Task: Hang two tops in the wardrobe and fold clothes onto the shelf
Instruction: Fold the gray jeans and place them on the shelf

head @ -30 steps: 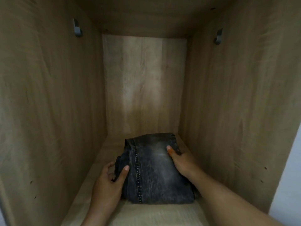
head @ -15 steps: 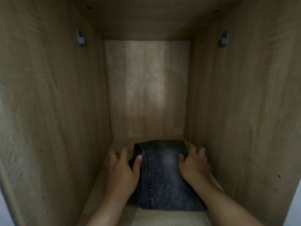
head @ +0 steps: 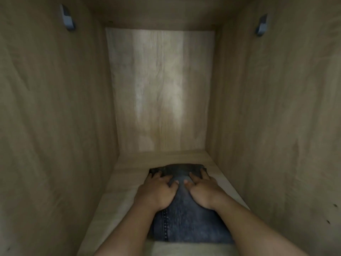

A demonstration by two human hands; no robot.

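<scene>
Pressing folded jeans [head: 186, 218] flat on the wardrobe shelf [head: 125, 183], left hand [head: 156, 191] and right hand [head: 204, 191] have moved from its sides onto the top, fingers spread, gripping nothing, so placement looks nearly done.

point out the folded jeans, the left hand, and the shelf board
folded dark grey denim jeans [head: 186, 224], head view, near half of top face
left hand [head: 156, 191], head view, back of hand
light wooden shelf board [head: 125, 182], head view, bare strip left of jeans
</scene>
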